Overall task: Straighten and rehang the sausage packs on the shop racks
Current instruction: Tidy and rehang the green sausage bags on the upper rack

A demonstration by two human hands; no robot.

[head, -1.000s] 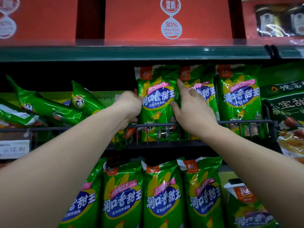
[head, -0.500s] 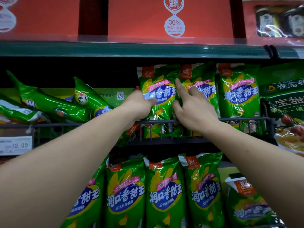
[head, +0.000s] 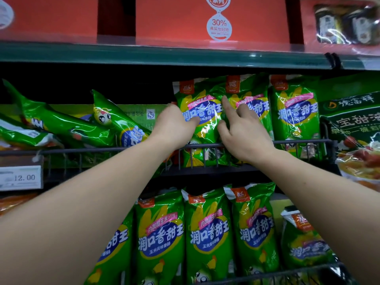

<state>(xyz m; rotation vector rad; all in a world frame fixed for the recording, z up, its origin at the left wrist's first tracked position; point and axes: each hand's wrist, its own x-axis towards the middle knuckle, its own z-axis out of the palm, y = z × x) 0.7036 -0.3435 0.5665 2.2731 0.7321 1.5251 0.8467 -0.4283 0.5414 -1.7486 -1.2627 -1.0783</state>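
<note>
Green sausage packs stand upright behind the wire rail (head: 298, 142) of the upper rack. My left hand (head: 174, 126) grips the left edge of the leftmost upright pack (head: 202, 112), thumb across its front. My right hand (head: 242, 132) holds the same pack's right edge, with the index finger raised along the gap to the neighbouring pack (head: 253, 103). A third upright pack (head: 294, 112) stands further right. Several packs have fallen over at the left, one (head: 119, 120) leaning and another (head: 57, 124) lying flat.
A lower row of the same green packs (head: 207, 233) stands below the rack. A price tag (head: 20, 177) reading 12.00 hangs at the left. A dark green pack (head: 353, 124) fills the right edge. Red boxes (head: 216, 19) sit on the green shelf (head: 164, 56) above.
My left thumb has come round onto the front of the leftmost upright pack, and both hands have closed in on its edges. The pack has narrowed slightly between them.
</note>
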